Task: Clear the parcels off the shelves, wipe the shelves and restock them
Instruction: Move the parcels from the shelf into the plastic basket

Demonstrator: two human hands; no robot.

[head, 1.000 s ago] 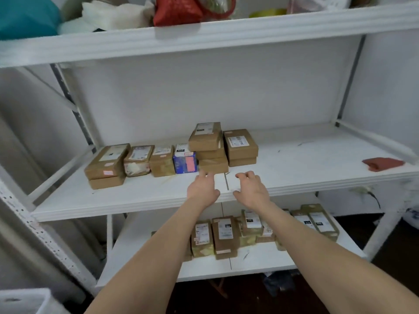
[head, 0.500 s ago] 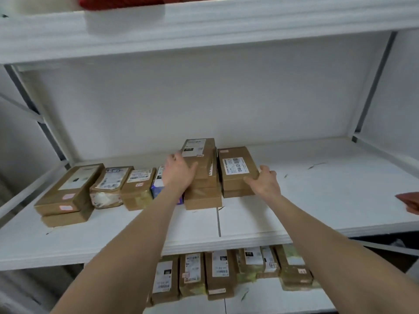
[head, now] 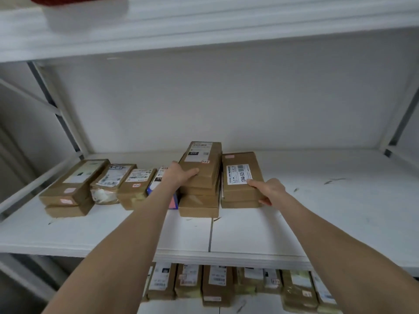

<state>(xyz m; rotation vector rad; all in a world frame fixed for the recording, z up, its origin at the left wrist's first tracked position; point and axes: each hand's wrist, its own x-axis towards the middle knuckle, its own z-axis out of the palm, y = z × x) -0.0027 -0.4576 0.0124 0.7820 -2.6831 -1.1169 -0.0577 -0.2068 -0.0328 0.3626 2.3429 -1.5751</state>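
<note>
Brown cardboard parcels with white labels stand in a row on the middle white shelf (head: 317,225). My left hand (head: 179,175) grips the top parcel (head: 204,162) of a three-high stack (head: 199,205), thumb on its top near the front corner. My right hand (head: 268,189) grips the front right corner of the upper parcel (head: 240,175) of the two-high stack beside it, thumb lying on its label. A blue parcel (head: 173,200) is partly hidden behind my left forearm.
Further left on the shelf lie three more brown parcels (head: 136,184) and a two-high stack (head: 72,184). Several parcels (head: 215,282) line the lower shelf. The upper shelf's front edge (head: 204,32) runs overhead. Scuff marks dot the shelf's right half.
Both hands rose from the shelf's front edge to the parcel stacks. My left thumb now lies on the tall stack's top parcel, and my right hand closed on the neighbouring parcel's corner. The camera moved closer.
</note>
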